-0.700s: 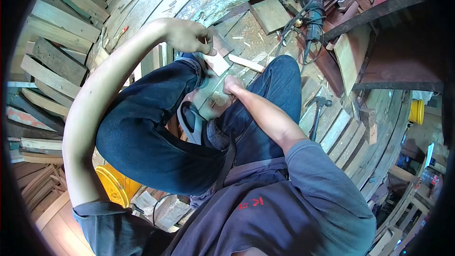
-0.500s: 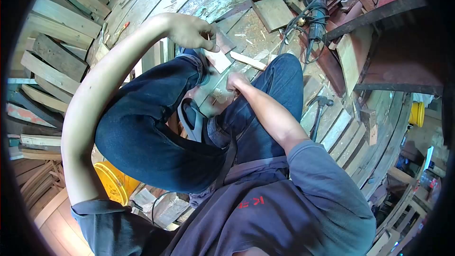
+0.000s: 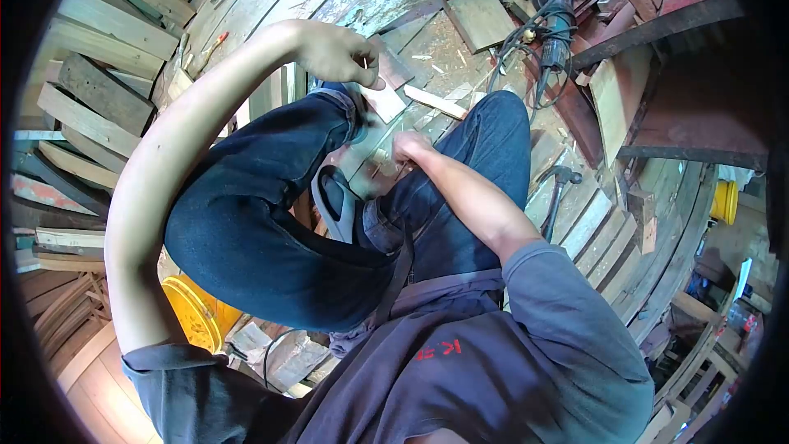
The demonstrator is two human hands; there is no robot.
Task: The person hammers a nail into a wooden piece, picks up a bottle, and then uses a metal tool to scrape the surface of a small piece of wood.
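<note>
My left hand (image 3: 335, 53) is closed, its fingers curled and thumb low beside the pale flat piece of wood (image 3: 383, 104). A thin light sliver shows between thumb and forefinger, too small to name. Between my knees, my right hand (image 3: 410, 146) makes a fist close over the boards; what it grips is hidden by the fingers. Just in front of that fist runs a thin, straight, light edge. A narrow pale wood strip (image 3: 436, 102) lies beyond, near my right knee. A grey sandal (image 3: 334, 204) is on my foot below the hands.
A corded power tool (image 3: 556, 43) lies at the upper right by a square board (image 3: 481, 20). Right of my leg is a hammer (image 3: 560, 189) on wood slats. Stacked planks (image 3: 103, 94) fill the left, with a yellow bucket (image 3: 193, 312) behind my left knee.
The view has shifted slightly, so the surroundings sit a little to the right. Both hands keep almost the same place and pose.
</note>
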